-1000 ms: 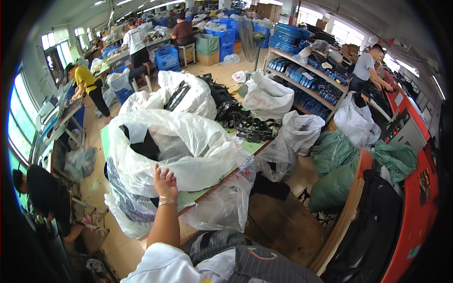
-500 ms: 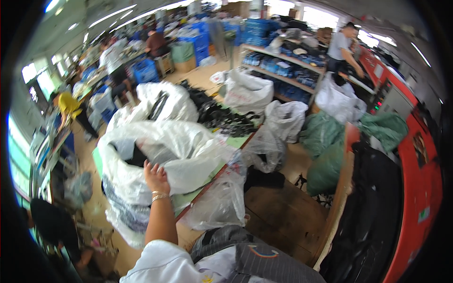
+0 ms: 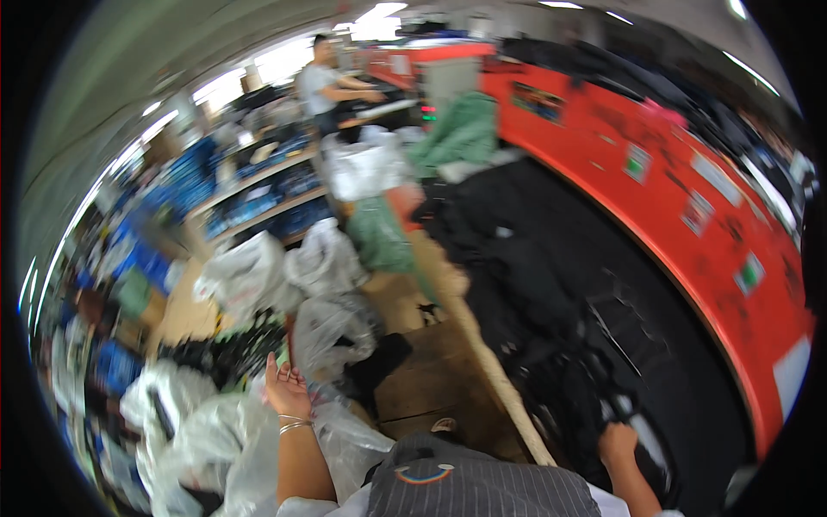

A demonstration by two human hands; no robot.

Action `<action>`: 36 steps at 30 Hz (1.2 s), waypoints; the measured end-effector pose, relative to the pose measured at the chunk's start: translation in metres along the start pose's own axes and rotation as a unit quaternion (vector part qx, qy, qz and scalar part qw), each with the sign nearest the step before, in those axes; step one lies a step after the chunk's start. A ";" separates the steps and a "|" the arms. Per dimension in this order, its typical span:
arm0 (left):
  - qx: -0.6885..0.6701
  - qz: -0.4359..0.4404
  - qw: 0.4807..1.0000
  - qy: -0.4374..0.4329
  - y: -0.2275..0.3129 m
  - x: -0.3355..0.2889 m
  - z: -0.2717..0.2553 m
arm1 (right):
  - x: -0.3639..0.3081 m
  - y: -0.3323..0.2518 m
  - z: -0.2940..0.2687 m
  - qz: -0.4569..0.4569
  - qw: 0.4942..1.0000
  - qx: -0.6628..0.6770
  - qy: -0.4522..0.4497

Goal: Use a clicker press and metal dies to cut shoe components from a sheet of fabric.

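Observation:
My left hand (image 3: 289, 392) is raised over the clear plastic bags (image 3: 340, 439), its fingers loosely bent and apart with nothing in them. A bracelet circles that wrist. At the lower right my right hand (image 3: 618, 444) is closed over the pile of black fabric pieces (image 3: 560, 401), beside a pale strip. Blur and the hand itself hide what its fingers hold, if anything. The pile lies on a long table spread with black material (image 3: 689, 405). Left of my left hand sit large whitish plastic bags (image 3: 185, 422).
A wooden board edge (image 3: 478, 336) runs along the black-covered table. Behind the table stands a long red machine (image 3: 629, 155). Green sacks (image 3: 379, 233), white sacks (image 3: 323, 258) and a shelf rack (image 3: 263, 194) stand further off. A person (image 3: 323, 86) works at the far end.
My view has swung to the right, so the white bags now lie further left. My right hand has come into view over the black fabric pieces. My left hand is no longer over the big bag's opening.

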State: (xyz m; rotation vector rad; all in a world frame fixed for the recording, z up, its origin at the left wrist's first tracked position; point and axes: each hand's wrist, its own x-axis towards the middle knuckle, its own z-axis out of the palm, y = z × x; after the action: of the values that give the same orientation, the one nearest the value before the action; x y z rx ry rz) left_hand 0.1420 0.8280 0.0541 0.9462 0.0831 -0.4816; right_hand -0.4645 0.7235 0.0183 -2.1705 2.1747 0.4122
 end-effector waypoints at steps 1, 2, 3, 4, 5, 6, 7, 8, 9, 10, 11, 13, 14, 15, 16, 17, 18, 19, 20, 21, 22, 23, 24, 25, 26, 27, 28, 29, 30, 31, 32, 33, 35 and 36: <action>0.068 -0.026 0.996 -0.048 -0.018 0.000 0.034 | -0.005 -0.004 -0.002 0.004 1.000 0.021 0.009; 0.106 -0.035 0.990 -0.084 -0.040 -0.003 0.071 | -0.007 -0.007 -0.003 0.032 0.999 0.037 0.005; 0.130 -0.062 0.983 -0.116 -0.054 -0.008 0.104 | -0.008 -0.013 -0.008 0.030 0.998 0.057 0.006; 0.171 -0.041 0.965 -0.196 -0.070 -0.013 0.136 | -0.008 -0.021 -0.015 0.056 0.996 0.070 -0.002; 0.201 -0.025 0.940 -0.276 -0.091 -0.017 0.166 | -0.012 -0.027 -0.018 0.071 0.995 0.073 0.022; 0.222 -0.021 0.919 -0.325 -0.115 -0.023 0.198 | -0.013 -0.030 -0.012 0.071 0.993 0.085 0.045; 0.249 -0.011 0.885 -0.393 -0.141 -0.025 0.228 | -0.013 -0.035 -0.005 0.101 0.993 0.058 0.037; 0.289 -0.009 0.845 -0.450 -0.170 -0.044 0.260 | -0.015 -0.034 -0.005 0.110 0.992 0.055 0.026; 0.324 -0.003 0.800 -0.505 -0.200 -0.071 0.291 | -0.018 -0.032 -0.003 0.118 0.992 0.053 0.015; 0.327 0.074 0.733 -0.591 -0.232 -0.088 0.317 | -0.017 -0.029 -0.006 0.142 0.988 0.052 0.009; 0.322 0.148 0.657 -0.665 -0.262 -0.105 0.336 | -0.018 -0.024 -0.014 0.135 0.988 0.070 -0.041; 0.325 0.184 0.548 -0.749 -0.298 -0.147 0.365 | -0.013 -0.017 -0.056 0.121 0.976 0.092 -0.154; 0.318 0.211 0.510 -0.771 -0.316 -0.154 0.375 | 0.001 -0.015 -0.091 0.140 0.964 0.115 -0.195; 0.313 0.237 0.472 -0.789 -0.331 -0.155 0.381 | 0.013 -0.020 -0.111 0.162 0.976 0.109 -0.095; 0.332 0.232 0.437 -0.803 -0.346 -0.162 0.383 | 0.023 -0.016 -0.118 0.122 0.987 0.086 0.053; 0.325 0.216 0.430 -0.814 -0.360 -0.162 0.380 | 0.038 -0.014 -0.123 0.104 0.981 0.071 0.148; 0.322 0.231 0.404 -0.825 -0.371 -0.156 0.381 | 0.055 -0.014 -0.127 0.123 0.978 0.078 0.151; 0.316 0.247 0.378 -0.834 -0.380 -0.156 0.384 | 0.072 -0.013 -0.128 0.138 0.973 0.058 0.174; 0.313 0.260 0.365 -0.837 -0.386 -0.154 0.380 | 0.079 -0.013 -0.135 0.177 0.978 0.041 0.101; 0.310 0.247 0.367 -0.842 -0.385 -0.153 0.379 | 0.088 -0.016 -0.150 0.206 0.978 0.027 0.031; 0.302 0.249 0.368 -0.844 -0.383 -0.151 0.379 | 0.091 -0.020 -0.164 0.208 0.977 0.026 0.027; 0.295 0.251 0.368 -0.845 -0.382 -0.150 0.380 | 0.093 -0.024 -0.178 0.199 0.976 0.019 0.092; 0.294 0.249 0.367 -0.847 -0.379 -0.147 0.381 | 0.095 -0.028 -0.187 0.191 0.969 0.011 0.156; 0.287 0.253 0.363 -0.850 -0.380 -0.148 0.382 | 0.101 -0.027 -0.190 0.202 0.968 0.008 0.152; 0.280 0.258 0.358 -0.852 -0.380 -0.149 0.383 | 0.110 -0.024 -0.187 0.140 0.980 0.025 0.137; 0.270 0.253 0.354 -0.859 -0.381 -0.150 0.384 | 0.118 -0.021 -0.179 0.080 0.989 0.042 0.121; 0.282 0.253 0.357 -0.854 -0.379 -0.151 0.386 | 0.130 -0.017 -0.161 0.076 0.992 0.094 0.033; 0.293 0.251 0.359 -0.850 -0.379 -0.154 0.386 | 0.140 -0.008 -0.134 0.074 0.985 0.146 -0.057; 0.277 0.266 0.354 -0.853 -0.376 -0.155 0.389 | 0.144 -0.007 -0.131 0.020 0.982 0.185 -0.017; 0.275 0.263 0.352 -0.855 -0.373 -0.158 0.392 | 0.144 -0.003 -0.128 0.024 0.982 0.186 -0.018; 0.240 0.308 0.337 -0.857 -0.371 -0.164 0.397 | 0.146 0.002 -0.127 0.065 0.972 0.213 -0.073; 0.209 0.355 0.320 -0.853 -0.366 -0.165 0.404 | 0.153 0.000 -0.135 0.099 0.957 0.242 -0.126; 0.176 0.375 0.329 -0.849 -0.348 -0.182 0.417 | 0.153 -0.003 -0.145 0.118 0.947 0.255 -0.158; 0.138 0.392 0.358 -0.836 -0.338 -0.191 0.425 | 0.153 -0.006 -0.150 0.103 0.947 0.252 -0.173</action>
State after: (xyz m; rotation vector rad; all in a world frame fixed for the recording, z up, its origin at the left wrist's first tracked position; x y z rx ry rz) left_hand -0.2328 0.3938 0.1008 0.2669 -2.3480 -0.3249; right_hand -0.4382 0.5417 0.1289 -1.4901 2.0283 0.1927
